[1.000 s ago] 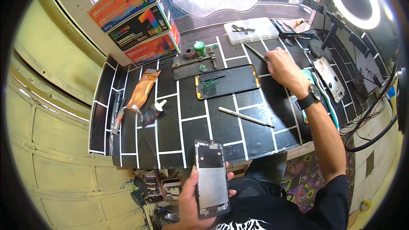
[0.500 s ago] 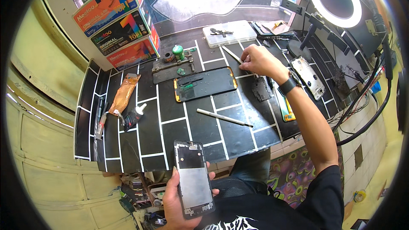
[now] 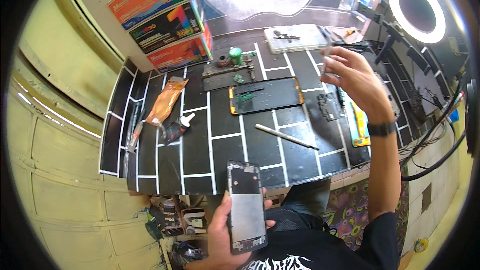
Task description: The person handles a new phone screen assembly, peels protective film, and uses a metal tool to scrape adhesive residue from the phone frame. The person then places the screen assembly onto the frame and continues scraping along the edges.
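Over my lap, my left hand (image 3: 222,230) is wrapped round a phone frame (image 3: 247,215) with a black upper part and a silvery metal panel. Up at the right side of the table, my right hand (image 3: 350,72) is closed on a slim pale tool (image 3: 327,60), held roughly upright; its exact kind I cannot make out. Between the two hands lies a white pen-shaped tool (image 3: 285,136) with a dark tip. A dark phone panel (image 3: 266,96) with orange corners rests farther back. Just below my right hand sits a small black phone part (image 3: 329,107).
Three stacked boxes (image 3: 165,25) stand at the back left. Near them are a metal holder (image 3: 227,74) and a green jar (image 3: 235,56). An orange packet (image 3: 167,101) and a black tube (image 3: 177,129) lie left. A ring light (image 3: 440,12) and cables (image 3: 445,145) occupy the right.
My right hand has lifted the slim pale tool off the table and tilted it upright. My left hand still holds the phone frame. The whole view has shifted, so things appear farther right.
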The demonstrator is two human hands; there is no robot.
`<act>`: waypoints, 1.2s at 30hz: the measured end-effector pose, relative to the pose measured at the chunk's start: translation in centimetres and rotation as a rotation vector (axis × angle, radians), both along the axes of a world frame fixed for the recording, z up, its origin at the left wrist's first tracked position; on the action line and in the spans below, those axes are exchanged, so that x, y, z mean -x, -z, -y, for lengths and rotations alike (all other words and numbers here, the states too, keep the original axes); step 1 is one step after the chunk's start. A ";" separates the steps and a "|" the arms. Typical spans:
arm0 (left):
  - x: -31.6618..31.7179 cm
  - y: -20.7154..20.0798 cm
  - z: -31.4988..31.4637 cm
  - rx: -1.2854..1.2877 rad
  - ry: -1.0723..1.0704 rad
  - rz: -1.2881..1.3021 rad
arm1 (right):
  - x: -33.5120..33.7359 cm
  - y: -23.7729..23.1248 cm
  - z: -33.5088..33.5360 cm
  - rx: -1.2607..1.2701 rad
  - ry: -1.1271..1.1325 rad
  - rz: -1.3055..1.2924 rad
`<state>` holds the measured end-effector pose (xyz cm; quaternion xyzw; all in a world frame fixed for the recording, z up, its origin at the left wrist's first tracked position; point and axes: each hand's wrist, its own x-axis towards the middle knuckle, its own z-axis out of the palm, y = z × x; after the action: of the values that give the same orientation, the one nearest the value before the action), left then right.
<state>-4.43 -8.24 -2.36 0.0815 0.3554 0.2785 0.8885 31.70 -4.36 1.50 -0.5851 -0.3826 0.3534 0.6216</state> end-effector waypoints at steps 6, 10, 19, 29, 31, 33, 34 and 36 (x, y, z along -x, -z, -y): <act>1.0 1.5 -0.4 0.036 -0.011 0.104 | 9.5 2.6 4.9 -0.050 0.018 -0.555; 0.9 1.5 -0.3 0.042 -0.019 0.120 | 14.1 5.3 5.9 -0.083 0.044 -0.523; 0.8 0.9 -0.4 0.005 -0.018 0.066 | 15.4 6.5 5.8 -0.008 -0.084 -0.193; 1.0 1.0 -0.5 0.026 -0.010 0.083 | 14.9 7.5 5.5 -0.132 -0.138 0.010; 0.9 1.0 -0.5 0.019 -0.015 0.102 | 14.8 7.6 5.4 -0.161 -0.148 0.052; 1.0 1.0 -0.5 0.011 -0.015 0.108 | 14.7 7.6 5.3 -0.185 -0.156 0.109; 0.9 1.0 -0.5 0.009 -0.010 0.105 | 14.7 7.5 5.3 -0.195 -0.159 0.138; 0.9 0.9 -0.6 0.010 -0.005 0.102 | 14.8 7.4 5.5 -0.229 -0.155 0.257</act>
<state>-5.32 -7.63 -3.29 0.0621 0.3111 0.2827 0.9052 16.92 -9.82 -5.91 -0.5197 -0.5405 0.2766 0.6010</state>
